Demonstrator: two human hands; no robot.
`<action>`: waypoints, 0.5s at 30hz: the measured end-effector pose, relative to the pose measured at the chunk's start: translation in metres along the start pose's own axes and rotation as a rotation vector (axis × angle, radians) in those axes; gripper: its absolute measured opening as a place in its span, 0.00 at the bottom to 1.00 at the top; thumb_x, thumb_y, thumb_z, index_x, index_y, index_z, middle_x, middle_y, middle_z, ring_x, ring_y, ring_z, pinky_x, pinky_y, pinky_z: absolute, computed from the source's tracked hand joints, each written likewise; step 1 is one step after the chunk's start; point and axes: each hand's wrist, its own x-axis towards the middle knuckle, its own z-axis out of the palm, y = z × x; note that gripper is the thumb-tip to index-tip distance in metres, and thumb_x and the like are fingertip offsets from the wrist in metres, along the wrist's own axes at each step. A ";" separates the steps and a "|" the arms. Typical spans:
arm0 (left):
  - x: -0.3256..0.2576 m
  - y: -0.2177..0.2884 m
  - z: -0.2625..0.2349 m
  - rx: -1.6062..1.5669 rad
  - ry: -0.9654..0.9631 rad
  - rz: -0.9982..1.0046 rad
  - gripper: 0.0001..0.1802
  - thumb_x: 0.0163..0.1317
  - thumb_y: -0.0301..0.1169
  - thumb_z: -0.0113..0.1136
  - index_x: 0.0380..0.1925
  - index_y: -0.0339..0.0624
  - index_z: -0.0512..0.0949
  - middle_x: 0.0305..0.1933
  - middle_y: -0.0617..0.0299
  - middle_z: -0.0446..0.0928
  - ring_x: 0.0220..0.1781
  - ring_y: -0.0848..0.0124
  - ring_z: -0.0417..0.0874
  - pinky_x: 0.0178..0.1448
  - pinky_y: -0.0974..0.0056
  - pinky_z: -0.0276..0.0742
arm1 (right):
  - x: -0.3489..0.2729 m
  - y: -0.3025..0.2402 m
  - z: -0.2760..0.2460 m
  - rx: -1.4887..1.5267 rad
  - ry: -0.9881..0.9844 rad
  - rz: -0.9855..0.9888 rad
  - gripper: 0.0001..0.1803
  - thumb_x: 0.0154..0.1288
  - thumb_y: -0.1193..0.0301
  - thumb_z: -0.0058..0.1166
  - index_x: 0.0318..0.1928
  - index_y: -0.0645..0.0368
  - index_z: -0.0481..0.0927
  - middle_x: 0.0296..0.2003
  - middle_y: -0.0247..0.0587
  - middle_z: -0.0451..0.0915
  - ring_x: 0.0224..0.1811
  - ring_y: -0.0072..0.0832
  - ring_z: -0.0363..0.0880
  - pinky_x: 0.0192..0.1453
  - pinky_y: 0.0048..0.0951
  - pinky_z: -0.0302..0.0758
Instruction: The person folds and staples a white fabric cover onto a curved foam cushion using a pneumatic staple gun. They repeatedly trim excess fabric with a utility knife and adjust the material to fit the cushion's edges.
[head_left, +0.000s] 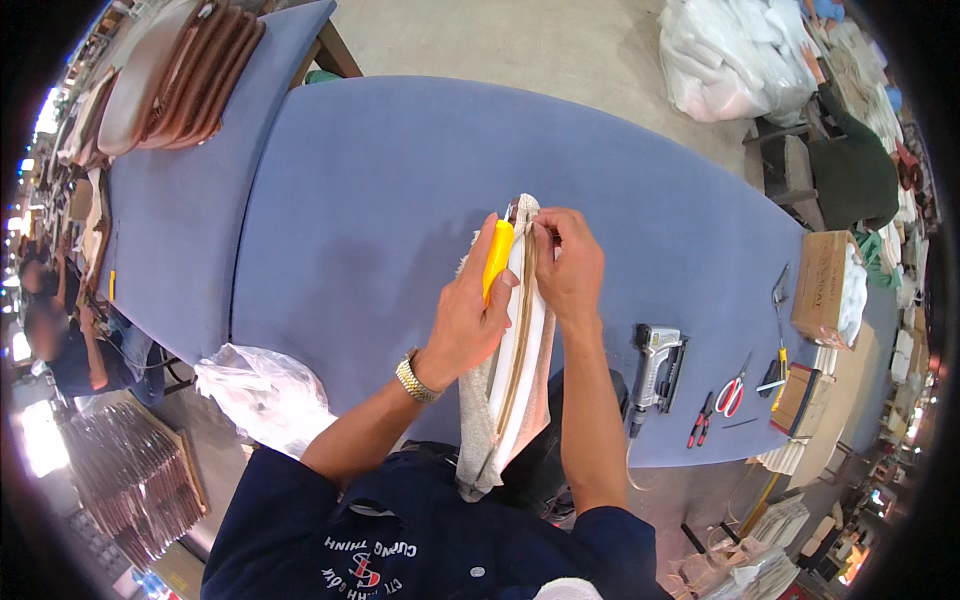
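Observation:
A padded seat panel [519, 340] stands on its narrow edge before me, its near end against my body. Beige-grey fabric wraps its sides, with white padding and a brown wooden strip showing along the middle. My left hand [472, 318], a gold watch at its wrist, is closed round a yellow-handled tool [497, 262] and rests against the panel's left side. The tool's thin tip points at the far end; its exact kind is unclear. My right hand [570, 262] pinches the fabric edge at the panel's far right, fingers bent and partly hidden.
A blue padded table [400, 170] lies under the work. To the right are a staple gun [657, 368], red-handled scissors [733, 395], pliers [702, 420] and a cardboard box [825, 285]. Clear plastic [265, 395] hangs at the front left; brown panels [185, 80] stand far left.

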 end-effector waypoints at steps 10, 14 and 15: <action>0.012 0.018 -0.018 0.408 -0.144 -0.072 0.37 0.73 0.29 0.49 0.81 0.47 0.52 0.26 0.46 0.81 0.21 0.54 0.84 0.34 0.52 0.81 | -0.004 0.010 0.017 0.172 0.081 0.041 0.05 0.68 0.82 0.54 0.43 0.64 0.80 0.44 0.45 0.82 0.39 0.37 0.83 0.44 0.32 0.80; 0.012 0.012 -0.020 0.400 -0.187 -0.109 0.37 0.73 0.29 0.48 0.81 0.44 0.51 0.26 0.51 0.82 0.21 0.55 0.86 0.34 0.53 0.82 | -0.005 0.007 0.021 0.181 0.102 0.050 0.05 0.68 0.82 0.54 0.43 0.63 0.79 0.44 0.45 0.82 0.40 0.36 0.83 0.45 0.32 0.80; 0.012 0.011 -0.019 0.379 -0.178 -0.117 0.37 0.73 0.29 0.48 0.81 0.44 0.51 0.26 0.51 0.83 0.21 0.57 0.86 0.34 0.54 0.82 | -0.006 0.008 0.021 0.180 0.103 0.049 0.05 0.68 0.82 0.54 0.43 0.63 0.79 0.45 0.44 0.82 0.40 0.36 0.83 0.45 0.32 0.80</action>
